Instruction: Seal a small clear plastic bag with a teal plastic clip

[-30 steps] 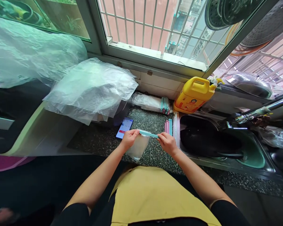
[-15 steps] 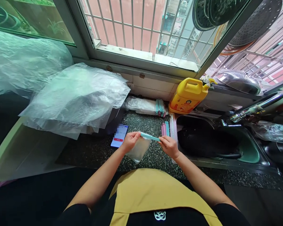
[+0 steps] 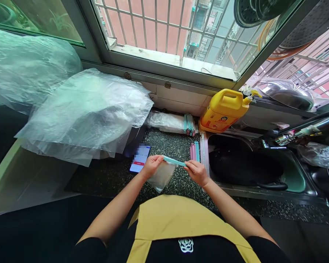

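Observation:
Between my hands is a light-blue bag sealing clip, lying along the top edge of a small clear plastic bag. My left hand pinches the clip's left end at the bag's corner. My right hand grips the right end, fingers closed. The bag hangs below the clip over the dark speckled counter. Several loose pink and blue clips lie just beyond my right hand. Farther back is a stack of clear bags with blue and pink clips at its right end.
A phone with a lit screen lies left of my left hand. Large plastic sheets spread over the left side. A yellow pump jug stands at the back beside the sink, which holds a black pan.
The view has shifted slightly, so the background sits a little differently. My hands keep nearly the same hold on the clip and bag.

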`<state>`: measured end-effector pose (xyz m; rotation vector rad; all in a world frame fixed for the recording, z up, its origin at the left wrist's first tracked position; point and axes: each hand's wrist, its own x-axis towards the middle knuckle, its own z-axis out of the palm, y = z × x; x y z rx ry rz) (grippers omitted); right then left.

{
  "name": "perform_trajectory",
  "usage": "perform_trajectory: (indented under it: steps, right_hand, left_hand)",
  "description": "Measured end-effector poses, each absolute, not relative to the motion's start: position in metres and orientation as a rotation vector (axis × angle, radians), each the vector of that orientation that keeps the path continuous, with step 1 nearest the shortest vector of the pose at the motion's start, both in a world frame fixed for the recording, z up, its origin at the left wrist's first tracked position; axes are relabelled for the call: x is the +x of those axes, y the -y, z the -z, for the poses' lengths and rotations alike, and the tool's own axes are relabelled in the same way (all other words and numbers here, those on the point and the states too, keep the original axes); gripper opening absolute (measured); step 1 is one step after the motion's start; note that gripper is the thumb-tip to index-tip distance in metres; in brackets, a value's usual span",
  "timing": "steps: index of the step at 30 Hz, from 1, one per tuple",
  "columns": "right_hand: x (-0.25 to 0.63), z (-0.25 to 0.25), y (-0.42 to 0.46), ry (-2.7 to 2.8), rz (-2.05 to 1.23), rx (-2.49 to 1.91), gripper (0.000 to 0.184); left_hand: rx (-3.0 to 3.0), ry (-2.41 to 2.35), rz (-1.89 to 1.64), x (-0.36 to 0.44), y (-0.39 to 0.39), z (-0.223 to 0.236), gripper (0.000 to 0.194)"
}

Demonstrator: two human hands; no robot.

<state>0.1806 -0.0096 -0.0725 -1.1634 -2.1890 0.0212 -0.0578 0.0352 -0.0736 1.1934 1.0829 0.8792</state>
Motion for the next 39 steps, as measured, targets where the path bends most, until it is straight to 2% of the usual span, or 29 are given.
perform_trajectory:
  steps: [15, 22, 26, 32, 39]
  right_hand:
    - [0.184, 0.08, 0.001, 2.175, -0.098, -1.232, 0.016]
    - [0.202, 0.08, 0.005, 2.046, -0.078, -1.306, 0.013]
    - [0.208, 0.071, 0.008, 1.953, -0.14, -1.357, 0.014]
    - [0.206, 0.048, 0.01, 1.798, -0.172, -1.365, 0.012]
    - [0.196, 0.034, 0.013, 1.727, -0.224, -1.35, 0.014]
  left_hand:
    - [1.353, -1.183, -0.861, -0.055, -0.044, 0.094, 0.047]
    - [1.5, -1.37, -0.877, -0.061, -0.056, 0.107, 0.019]
    - [1.53, -1.412, -0.868, -0.06, -0.06, 0.107, 0.018]
    - [1.571, -1.302, -0.888, -0.051, -0.051, 0.091, 0.027]
    - [1.594, -1.162, -0.982, -0.039, -0.042, 0.047, 0.031]
